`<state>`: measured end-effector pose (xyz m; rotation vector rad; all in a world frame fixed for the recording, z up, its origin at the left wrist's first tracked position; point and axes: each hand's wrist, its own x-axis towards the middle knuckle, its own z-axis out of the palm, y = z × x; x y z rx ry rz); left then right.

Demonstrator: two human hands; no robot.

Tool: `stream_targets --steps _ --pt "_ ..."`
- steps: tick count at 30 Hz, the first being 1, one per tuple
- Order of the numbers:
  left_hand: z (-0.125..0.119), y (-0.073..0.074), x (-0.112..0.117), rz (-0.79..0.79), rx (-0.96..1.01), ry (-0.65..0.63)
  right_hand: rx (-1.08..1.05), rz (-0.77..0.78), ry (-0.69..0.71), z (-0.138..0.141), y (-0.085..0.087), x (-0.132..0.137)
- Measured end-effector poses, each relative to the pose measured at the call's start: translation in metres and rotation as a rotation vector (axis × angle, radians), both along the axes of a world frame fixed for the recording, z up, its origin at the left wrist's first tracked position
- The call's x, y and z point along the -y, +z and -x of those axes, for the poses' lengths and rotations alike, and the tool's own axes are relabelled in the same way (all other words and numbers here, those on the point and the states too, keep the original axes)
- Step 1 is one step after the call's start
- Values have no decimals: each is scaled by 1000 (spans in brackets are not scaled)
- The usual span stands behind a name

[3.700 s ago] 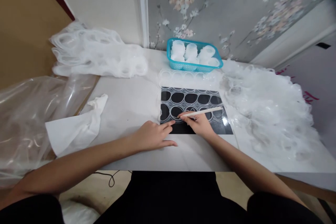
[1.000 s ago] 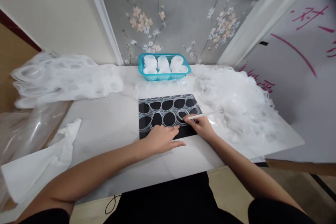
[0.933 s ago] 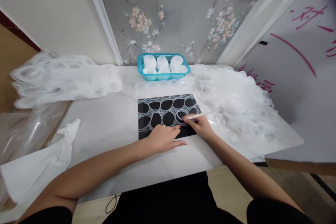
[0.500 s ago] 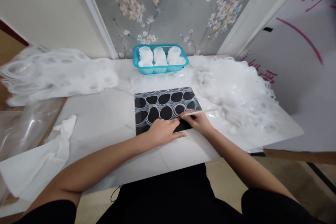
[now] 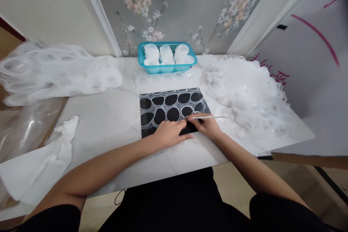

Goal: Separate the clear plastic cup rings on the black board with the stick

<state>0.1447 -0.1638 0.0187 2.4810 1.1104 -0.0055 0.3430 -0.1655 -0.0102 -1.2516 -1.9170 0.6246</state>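
A black mat (image 5: 174, 110) lies on the white table (image 5: 114, 119), covered by a clear plastic sheet of ring outlines (image 5: 165, 107). My left hand (image 5: 170, 134) rests flat on the mat's near edge, fingers stretched out toward the right. My right hand (image 5: 206, 125) is closed in a pinch on a thin white stick (image 5: 212, 117), whose tip touches a ring near the mat's right side. The two hands nearly touch each other.
A teal basket (image 5: 166, 58) with stacks of white rings stands at the back. Piles of clear plastic ring sheets lie at the left (image 5: 57, 74) and right (image 5: 244, 94). A white tissue (image 5: 46, 156) and a clear bag (image 5: 24, 127) are at the left.
The stick's tip has worked from the mat's middle to its right side, and my left hand followed it right along the near edge. The view shifted too.
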Motion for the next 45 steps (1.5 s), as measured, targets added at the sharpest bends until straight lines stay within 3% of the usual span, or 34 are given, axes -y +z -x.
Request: stream_targets --steps 10,15,18,20,21,23,24,25,27,29,33,36,38,42,45 --pt "-1 -2 6 -46 -20 -21 15 -15 -27 -1 1 -1" --pt "-3 -1 3 -3 14 -4 331 -186 31 -6 -4 3" --pt "-3 -2 2 -45 30 -29 561 -266 103 -17 -1 -15" --pt "-3 -2 1 -47 35 -26 597 -315 6 -30 12 -43" --pt "-2 -1 0 -34 33 -17 557 -356 -108 -38 22 -59" --pt "-1 2 -2 0 18 -5 317 -464 -475 -54 46 -88" --pt "0 3 -3 14 5 -6 195 -508 -589 -61 58 -98" --pt "1 4 -3 23 -10 -12 85 -552 -679 -67 68 -103" --pt "3 7 -3 27 -33 -41 -26 -578 -728 -73 78 -96" --pt "4 10 -2 -20 -21 -72 -23 -516 -663 -75 73 -74" --pt "3 23 5 -235 177 -7 21 -275 -502 -74 40 -23" --pt "-2 31 9 -293 334 -7 54 -160 -468 -75 22 -8" --pt "-7 30 12 -291 316 -151 77 -119 -426 -73 18 -8" --pt "-14 14 16 -391 109 -542 110 -70 -285 -64 16 -14" --pt "-17 6 11 -445 38 -666 69 -54 -166 -57 12 -17"
